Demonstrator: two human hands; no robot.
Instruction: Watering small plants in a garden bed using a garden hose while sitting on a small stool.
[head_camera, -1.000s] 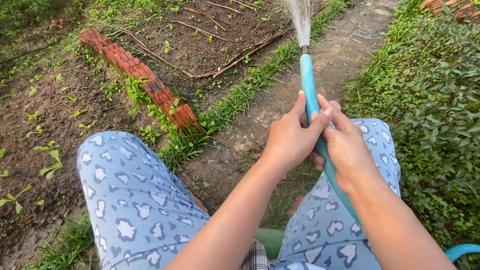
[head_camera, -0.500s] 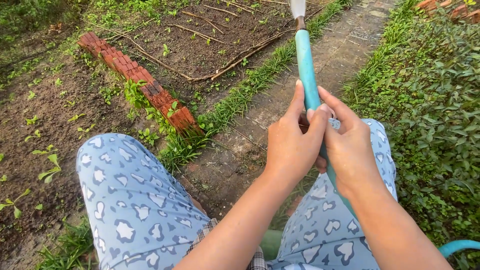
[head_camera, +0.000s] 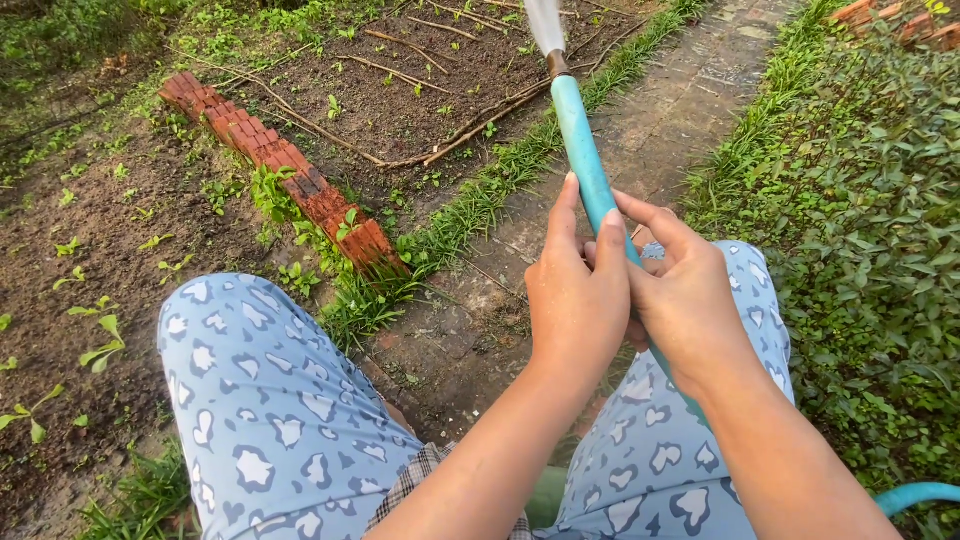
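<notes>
Left hand and right hand both clasp the teal hose together, angling its nozzle up-left so water carries beyond the grass edge onto the soil bed, past the brick row.

Brick row left of path, hedge right.

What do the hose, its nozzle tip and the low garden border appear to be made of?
Hose: likely flexible plastic or rubber, smooth teal with a slight sheen, and it curves below both hands. Nozzle tip: looks like metal, brownish and dull, though small in view. Border: red clay bricks, rough and matte, with visible joints and some weathering.
</notes>
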